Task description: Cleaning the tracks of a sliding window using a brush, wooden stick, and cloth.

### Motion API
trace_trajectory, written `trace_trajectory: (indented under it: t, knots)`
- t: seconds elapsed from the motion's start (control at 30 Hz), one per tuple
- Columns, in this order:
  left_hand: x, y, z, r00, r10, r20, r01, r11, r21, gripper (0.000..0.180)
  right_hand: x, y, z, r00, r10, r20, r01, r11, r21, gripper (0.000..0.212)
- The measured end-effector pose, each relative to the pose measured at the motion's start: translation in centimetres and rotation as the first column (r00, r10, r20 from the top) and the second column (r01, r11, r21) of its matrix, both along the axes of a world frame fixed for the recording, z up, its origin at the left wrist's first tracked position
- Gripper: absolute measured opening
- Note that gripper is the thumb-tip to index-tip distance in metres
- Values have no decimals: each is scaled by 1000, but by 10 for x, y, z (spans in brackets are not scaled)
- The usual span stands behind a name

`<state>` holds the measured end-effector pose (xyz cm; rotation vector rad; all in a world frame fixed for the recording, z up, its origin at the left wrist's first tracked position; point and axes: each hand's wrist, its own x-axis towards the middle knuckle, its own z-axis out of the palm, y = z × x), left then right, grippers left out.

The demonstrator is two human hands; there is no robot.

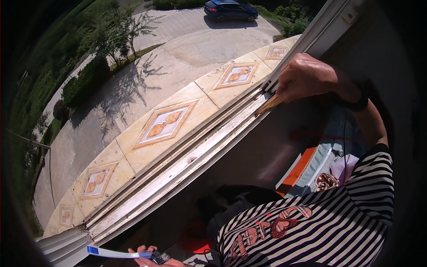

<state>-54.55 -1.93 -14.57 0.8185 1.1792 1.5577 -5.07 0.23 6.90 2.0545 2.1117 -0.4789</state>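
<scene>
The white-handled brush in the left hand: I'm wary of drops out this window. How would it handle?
The brush looks thin and plastic, so probably light and fairly stiff. Its smooth handle might slip, since the left hand grips only the bristle end. Being flat, it seems unlikely to roll.

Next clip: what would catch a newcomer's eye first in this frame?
Probably the dirty white window track running diagonally across the middle, with a ledge of patterned tiles just outside it and a driveway far below. At the upper right, the right hand presses a wooden-handled tool into the track. At the bottom edge, the left hand holds a white and blue brush.
</scene>
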Motion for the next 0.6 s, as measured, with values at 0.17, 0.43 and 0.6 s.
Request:
trace_trajectory:
  t: [0.17, 0.43, 0.6]
  knots:
    - [-6, -7, -5, 896, 175, -409, -124, 981, 147, 43, 0, 8, -1, 994, -21, -109, 17, 999, -41, 23]
    - [10, -16, 36, 920, 381, -95, -384, 923, -13, 47, -39, 4, -18, 741, -518, -428, 504, 850, -156, 25]
    - [5, -25, 54, 831, 547, -98, -550, 835, -5, 39, -91, 30, -48, 863, -64, -501, 36, 997, -66, 19]
